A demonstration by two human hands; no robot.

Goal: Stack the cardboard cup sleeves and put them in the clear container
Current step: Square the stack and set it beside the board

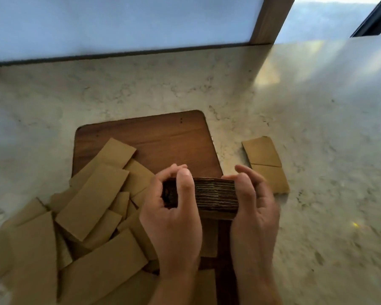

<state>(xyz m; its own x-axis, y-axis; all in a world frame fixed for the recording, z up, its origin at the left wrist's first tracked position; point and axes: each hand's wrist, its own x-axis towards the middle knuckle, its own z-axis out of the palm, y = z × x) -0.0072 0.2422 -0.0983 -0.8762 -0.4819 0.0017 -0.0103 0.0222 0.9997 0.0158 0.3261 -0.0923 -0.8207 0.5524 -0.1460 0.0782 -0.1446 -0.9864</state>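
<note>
Hands clamp a thick stack of sleeves point(216, 195) end to end at lower centre of the head view: left hand point(172, 208) wraps one end, right hand point(253, 205) cups the other, probably to square the edges. Corrugated edges show as dark ribbed layers; loose flat tan sleeves point(92, 203) fan across lower left over a smooth wooden board point(154, 139), two more sleeves point(265, 159) lie right on the marble counter point(317, 128). No clear container in frame.
</note>
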